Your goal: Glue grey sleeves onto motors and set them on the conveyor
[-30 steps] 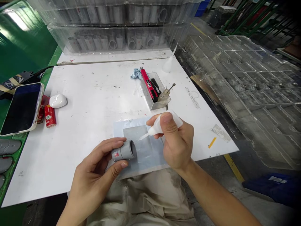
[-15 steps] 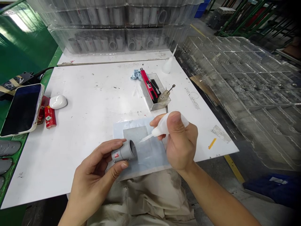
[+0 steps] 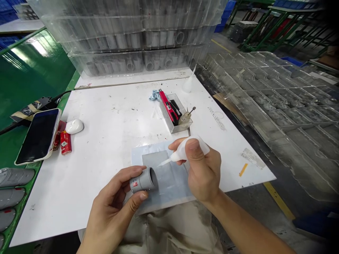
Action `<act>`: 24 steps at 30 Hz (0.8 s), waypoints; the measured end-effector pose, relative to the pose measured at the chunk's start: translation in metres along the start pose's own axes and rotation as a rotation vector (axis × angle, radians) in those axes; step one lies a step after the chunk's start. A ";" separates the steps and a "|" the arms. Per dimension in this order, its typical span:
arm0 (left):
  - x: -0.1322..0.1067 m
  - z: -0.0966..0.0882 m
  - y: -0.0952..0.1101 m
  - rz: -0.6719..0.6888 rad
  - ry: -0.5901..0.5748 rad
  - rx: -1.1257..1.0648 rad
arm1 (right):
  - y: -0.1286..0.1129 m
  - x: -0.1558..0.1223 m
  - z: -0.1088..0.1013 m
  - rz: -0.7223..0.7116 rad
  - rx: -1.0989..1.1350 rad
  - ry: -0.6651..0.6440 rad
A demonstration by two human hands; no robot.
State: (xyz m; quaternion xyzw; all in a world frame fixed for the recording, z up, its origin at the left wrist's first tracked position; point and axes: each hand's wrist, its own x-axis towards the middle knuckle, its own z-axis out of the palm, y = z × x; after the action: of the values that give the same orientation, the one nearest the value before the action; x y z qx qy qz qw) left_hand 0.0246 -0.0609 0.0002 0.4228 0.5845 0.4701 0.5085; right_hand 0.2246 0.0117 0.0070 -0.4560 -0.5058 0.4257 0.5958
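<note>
Between the fingers and thumb of my left hand (image 3: 116, 199) is a short grey tube (image 3: 141, 180) with a small red mark, its open end turned to the right. My right hand (image 3: 203, 169) is wrapped round a white squeeze bottle (image 3: 182, 150) with a thin nozzle. The nozzle tip points down and left, a short gap from the tube's mouth. Under both lies a pale blue sheet (image 3: 174, 187) with a grey square pad (image 3: 156, 158) on it.
A clear box (image 3: 169, 125) holds a red cutter (image 3: 168, 106). Another squeeze bottle (image 3: 188, 84) stands behind it. At left lie a phone (image 3: 38, 135), a white mouse-shaped case (image 3: 74, 126) and red batteries (image 3: 65, 143). Clear trays of tubes (image 3: 119, 65) are stacked at the back.
The whole view has shifted, so the table sits lower and slightly to the right. Both hands keep their grips, and the nozzle and tube look slightly closer together.
</note>
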 end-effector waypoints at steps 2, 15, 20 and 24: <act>0.000 0.000 0.000 -0.006 -0.002 -0.007 | -0.001 0.001 -0.001 0.014 -0.012 0.006; -0.001 0.000 -0.001 0.023 0.003 0.003 | -0.001 -0.001 0.000 0.008 0.020 0.007; -0.001 0.000 0.000 0.047 0.005 0.027 | 0.000 -0.001 0.000 0.019 0.014 0.008; -0.001 -0.001 -0.001 0.053 0.003 0.024 | -0.001 0.001 0.000 0.041 -0.006 0.012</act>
State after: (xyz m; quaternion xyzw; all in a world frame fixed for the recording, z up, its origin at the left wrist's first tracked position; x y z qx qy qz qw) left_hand 0.0241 -0.0619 -0.0011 0.4435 0.5793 0.4771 0.4900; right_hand 0.2246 0.0127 0.0081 -0.4705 -0.4941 0.4337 0.5885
